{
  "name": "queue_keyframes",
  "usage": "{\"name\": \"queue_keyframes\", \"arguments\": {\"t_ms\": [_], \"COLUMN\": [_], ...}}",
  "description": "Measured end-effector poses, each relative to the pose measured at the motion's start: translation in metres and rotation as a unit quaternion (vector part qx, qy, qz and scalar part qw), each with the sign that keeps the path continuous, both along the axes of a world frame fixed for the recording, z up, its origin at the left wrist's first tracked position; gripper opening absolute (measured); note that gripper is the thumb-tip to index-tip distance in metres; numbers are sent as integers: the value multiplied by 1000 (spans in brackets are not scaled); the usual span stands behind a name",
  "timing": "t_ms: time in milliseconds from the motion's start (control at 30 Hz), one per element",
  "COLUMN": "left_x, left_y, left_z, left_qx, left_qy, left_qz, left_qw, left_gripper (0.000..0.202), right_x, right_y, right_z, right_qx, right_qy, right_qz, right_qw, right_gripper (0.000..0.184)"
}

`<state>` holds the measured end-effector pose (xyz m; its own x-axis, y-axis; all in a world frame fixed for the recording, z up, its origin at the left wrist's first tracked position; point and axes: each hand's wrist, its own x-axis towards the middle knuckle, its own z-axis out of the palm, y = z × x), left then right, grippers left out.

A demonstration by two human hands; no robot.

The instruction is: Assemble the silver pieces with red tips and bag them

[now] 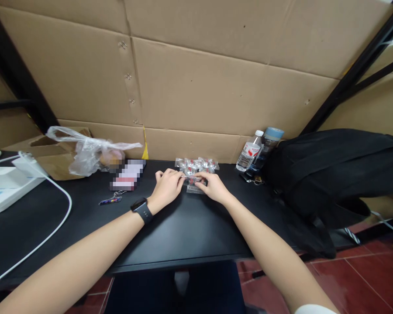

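Observation:
Both hands meet over the black table (190,231). My left hand (168,186), with a dark watch on its wrist, is closed with its fingertips on the left edge of a small clear plastic packet (190,182). My right hand (214,187) pinches the same packet from the right. Something red and dark shows inside it, too small to name. Just behind lie several similar clear packets (198,165) with silvery and red contents. Another flat piece of clear packaging (195,190) shows below the held packet, partly covered.
On the left are a white power strip (6,189) with cables, a cardboard box (60,161), a plastic bag (87,155), a blurred phone-like item (128,175) and a keychain (110,200). A water bottle (249,150), a blue-lidded bottle (271,135) and a black backpack (334,170) stand right. Cardboard (216,96) walls the back.

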<state>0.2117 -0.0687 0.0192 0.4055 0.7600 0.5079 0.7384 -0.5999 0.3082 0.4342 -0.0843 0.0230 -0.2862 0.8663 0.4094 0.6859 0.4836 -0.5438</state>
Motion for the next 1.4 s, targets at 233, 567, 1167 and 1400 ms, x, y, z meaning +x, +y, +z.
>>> {"name": "queue_keyframes", "arguments": {"t_ms": [233, 567, 1167, 1400], "left_x": [1, 7, -11, -48], "left_y": [-2, -10, -8, 29], "left_z": [1, -7, -5, 15], "left_qx": [-12, -143, -104, -84], "left_qy": [-23, -6, 103, 40], "left_qz": [23, -131, -278, -234], "left_qw": [999, 981, 949, 968], "left_gripper": [25, 37, 44, 45], "right_x": [9, 87, 95, 85], "right_y": [10, 36, 9, -1], "right_z": [-1, -7, 19, 26], "right_qx": [-2, -50, -124, -194], "right_qy": [105, 153, -132, -122], "right_qz": [-41, -244, -89, -22], "right_qw": [994, 956, 979, 973], "right_gripper": [20, 31, 38, 42]}}
